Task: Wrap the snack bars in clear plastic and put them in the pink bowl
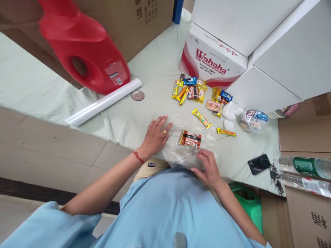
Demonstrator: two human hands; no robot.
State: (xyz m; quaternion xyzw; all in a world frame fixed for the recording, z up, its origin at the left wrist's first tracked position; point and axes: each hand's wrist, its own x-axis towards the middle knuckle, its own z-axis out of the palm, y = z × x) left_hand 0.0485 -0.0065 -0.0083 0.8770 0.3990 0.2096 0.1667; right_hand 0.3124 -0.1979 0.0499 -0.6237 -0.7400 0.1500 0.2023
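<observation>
A sheet of clear plastic film (172,153) lies crumpled at the table's front edge, with a brown-wrapped snack (190,139) on top. My left hand (156,137) rests flat, fingers spread, at the film's left edge. On the right side, my right hand (209,169) touches the film with its fingers curved and the thumb apart. Just beyond the film lie a yellow snack bar (201,118) and a second yellow bar (226,132). Farther back is a pile of several wrapped snacks (190,89), beside a smaller group with a pink-wrapped biscuit (213,105).
A white film roll (103,102) and a round brown disc (138,95) lie left, near a red jug (88,51). A Wahaha carton (210,58) stands behind the snacks. Rightward are a bag of snacks (252,120), a black phone-like object (259,164), keys and plastic bottles (305,166).
</observation>
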